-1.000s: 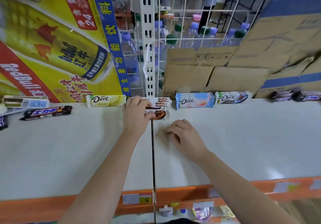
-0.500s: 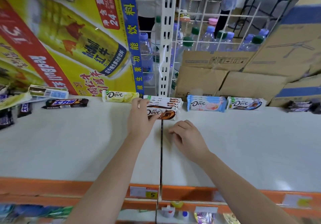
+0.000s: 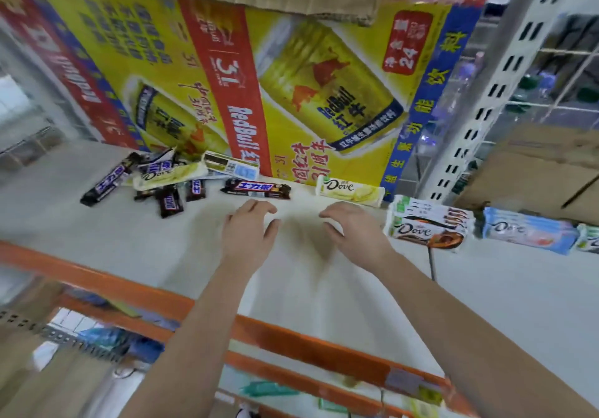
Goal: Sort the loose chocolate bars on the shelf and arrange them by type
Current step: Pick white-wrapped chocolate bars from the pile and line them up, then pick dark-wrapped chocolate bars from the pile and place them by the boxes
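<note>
My left hand (image 3: pixel 249 228) and my right hand (image 3: pixel 351 228) hover side by side over the white shelf (image 3: pixel 308 288), fingers loosely spread, holding nothing. Just beyond my left hand lies a dark Snickers bar (image 3: pixel 256 189). A yellow Dove bar (image 3: pixel 350 189) lies beyond my right hand. A stack of brown-and-white Dove bars (image 3: pixel 428 226) sits to the right, then a stack of blue Dove bars (image 3: pixel 528 232). At the far left is a loose heap of Snickers bars (image 3: pixel 165 195) with another yellow Dove bar (image 3: pixel 168 176) and a white pack with a barcode (image 3: pixel 231 166).
A large yellow Red Bull carton (image 3: pixel 291 93) stands behind the bars. A white perforated upright (image 3: pixel 486 93) and cardboard boxes (image 3: pixel 534 171) are at the right. The orange shelf edge (image 3: pixel 291 339) runs across the front.
My view has swung left. My left hand has let go of the brown Dove stack and moved left; my right hand has lifted off the shelf and moved left too.
</note>
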{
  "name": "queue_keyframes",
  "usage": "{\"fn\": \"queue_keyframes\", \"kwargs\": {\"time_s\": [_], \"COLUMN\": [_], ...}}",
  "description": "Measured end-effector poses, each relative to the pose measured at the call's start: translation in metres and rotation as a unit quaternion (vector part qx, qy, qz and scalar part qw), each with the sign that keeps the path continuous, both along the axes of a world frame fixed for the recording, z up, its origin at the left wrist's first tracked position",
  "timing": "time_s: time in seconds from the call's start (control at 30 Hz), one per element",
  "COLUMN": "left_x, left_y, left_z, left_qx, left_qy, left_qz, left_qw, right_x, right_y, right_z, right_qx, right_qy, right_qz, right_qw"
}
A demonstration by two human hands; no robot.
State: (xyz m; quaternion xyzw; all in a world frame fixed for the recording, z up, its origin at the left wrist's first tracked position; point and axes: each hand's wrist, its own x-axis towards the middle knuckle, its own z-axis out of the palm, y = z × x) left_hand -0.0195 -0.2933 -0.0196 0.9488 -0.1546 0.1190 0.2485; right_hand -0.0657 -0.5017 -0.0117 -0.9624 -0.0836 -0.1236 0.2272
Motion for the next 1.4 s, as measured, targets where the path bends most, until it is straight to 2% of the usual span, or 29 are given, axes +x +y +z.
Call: {"fn": "queue_keyframes", "kwargs": {"time_s": [0.17,0.3,0.53,0.63,0.77,0.97,1.2,1.4], "left_x": [0.028,0.056,0.115,0.144,0.160,0.163,0.144,0.120], "left_y": [0.074,0.121,0.170,0.176,0.172,0.159,0.109,0.029], "left_z": [0.000,-0.007,-0.008,-0.003,0.003,0.008,0.025,0.027], "left_qx": [-0.004,-0.013,0.040,0.060,0.083,0.106,-0.061,-0.053], "left_qy": [0.018,0.026,-0.048,-0.043,0.015,0.026,0.042,0.058], "left_qz": [0.008,0.002,0.000,0.004,0.014,0.003,-0.133,-0.222], "left_qw": [1.000,1.000,0.998,0.997,0.996,0.994,0.988,0.972], "right_x": [0.065,0.107,0.128,0.126,0.122,0.103,0.053,0.000], "right_y": [0.069,0.105,0.127,0.131,0.133,0.123,0.085,0.031], "right_z": [0.005,0.002,-0.015,-0.014,-0.005,-0.002,-0.003,-0.005], "right_qx": [-0.052,-0.097,-0.092,-0.070,-0.025,0.010,0.048,0.058], "right_qy": [0.042,0.073,0.119,0.120,0.123,0.117,0.087,0.075], "right_qz": [0.002,-0.045,-0.139,-0.142,-0.147,-0.158,-0.199,-0.232], "right_qw": [0.998,0.992,0.979,0.980,0.981,0.980,0.975,0.968]}}
